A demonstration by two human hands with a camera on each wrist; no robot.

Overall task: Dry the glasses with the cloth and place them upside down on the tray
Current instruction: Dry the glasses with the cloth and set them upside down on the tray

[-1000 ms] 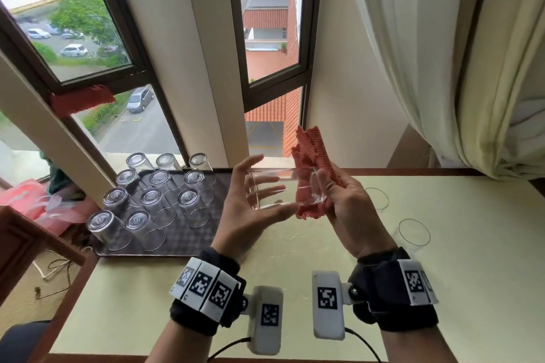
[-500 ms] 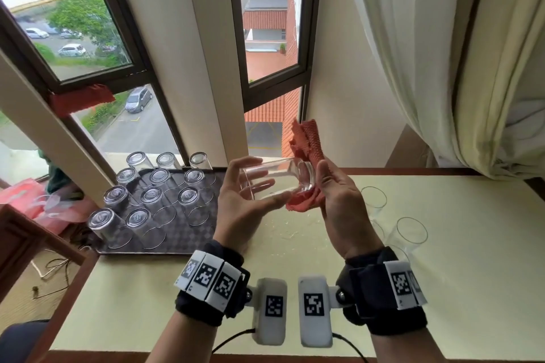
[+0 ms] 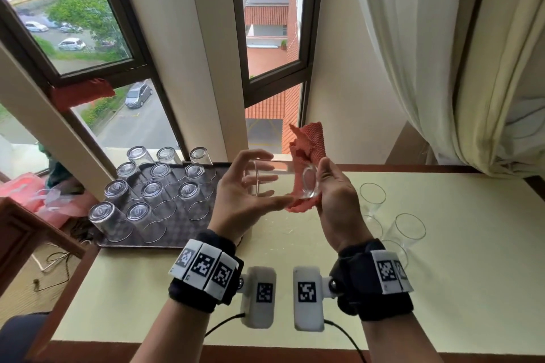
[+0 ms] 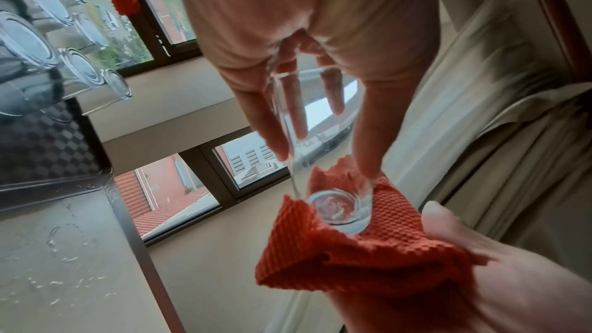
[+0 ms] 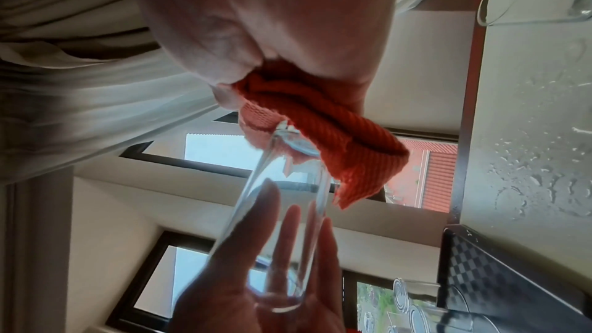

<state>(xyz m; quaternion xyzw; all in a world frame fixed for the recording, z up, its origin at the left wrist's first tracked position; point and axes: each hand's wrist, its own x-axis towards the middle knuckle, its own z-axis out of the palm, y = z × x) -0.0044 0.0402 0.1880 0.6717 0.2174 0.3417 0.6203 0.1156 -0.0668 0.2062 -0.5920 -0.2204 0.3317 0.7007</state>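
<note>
A clear glass [image 3: 280, 183] lies on its side in the air between my hands, above the table. My left hand [image 3: 267, 178] grips its open end, thumb below and fingers spread round the wall. My right hand [image 3: 327, 186] grips a red waffle cloth [image 3: 306, 150] and presses it against the glass's base. The left wrist view looks down the glass [image 4: 320, 148] to the base sitting in the cloth [image 4: 368, 250]. In the right wrist view the bunched cloth [image 5: 336, 136] covers the base end of the glass [image 5: 281, 237].
A dark checkered tray [image 3: 165, 244] at the table's left carries several glasses [image 3: 152, 191] turned upside down. Two glasses [image 3: 373, 194] [image 3: 410, 227] stand upright on the pale table [image 3: 442, 289] right of my right hand. Water drops [image 5: 528, 174] lie on the table. Windows and a curtain [image 3: 427, 53] stand behind.
The cloth has shifted round the base of the glass and now sticks up higher. My left fingers have re-set on the open end. The glass stays in the air between both hands.
</note>
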